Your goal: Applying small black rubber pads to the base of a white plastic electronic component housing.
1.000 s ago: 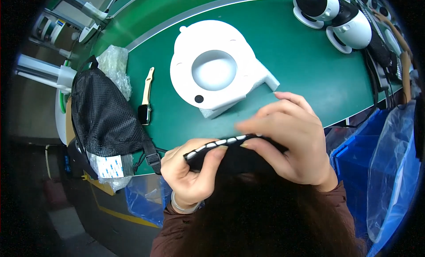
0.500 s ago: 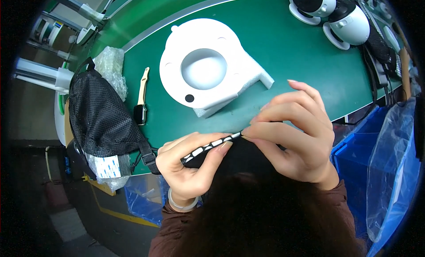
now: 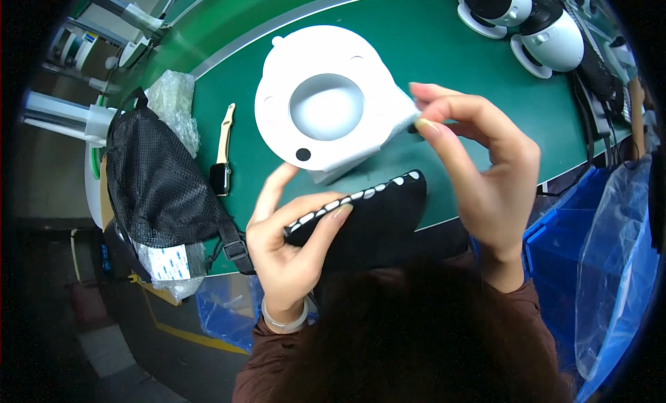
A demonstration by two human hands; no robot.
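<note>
My left hand [image 3: 288, 240] pinches a dark sheet [image 3: 378, 222] with a row of white rounds along its upper edge, thumb on the near side. One of that hand's fingers reaches up to the lower rim of a white ring-shaped part [image 3: 274, 111]. This part has a large round opening, a projecting arm on its right and a black round dot [image 3: 303, 154] at lower left. My right hand [image 3: 485, 153] is closed at the fingertips on a small black piece [image 3: 413, 129], mostly hidden, right by the end of the projecting arm.
A black mesh bag [image 3: 159, 181] and bubble wrap [image 3: 171, 104] lie at the left, beside a watch [image 3: 220, 177]. White-and-black devices [image 3: 551, 45] stand at the back right. Blue bins [image 3: 555, 257] with clear plastic sit right of the green table [image 3: 458, 63].
My right hand has left the sheet's edge and moved up and right to the white part's arm with a small black piece. The sheet now shows more of its face.
</note>
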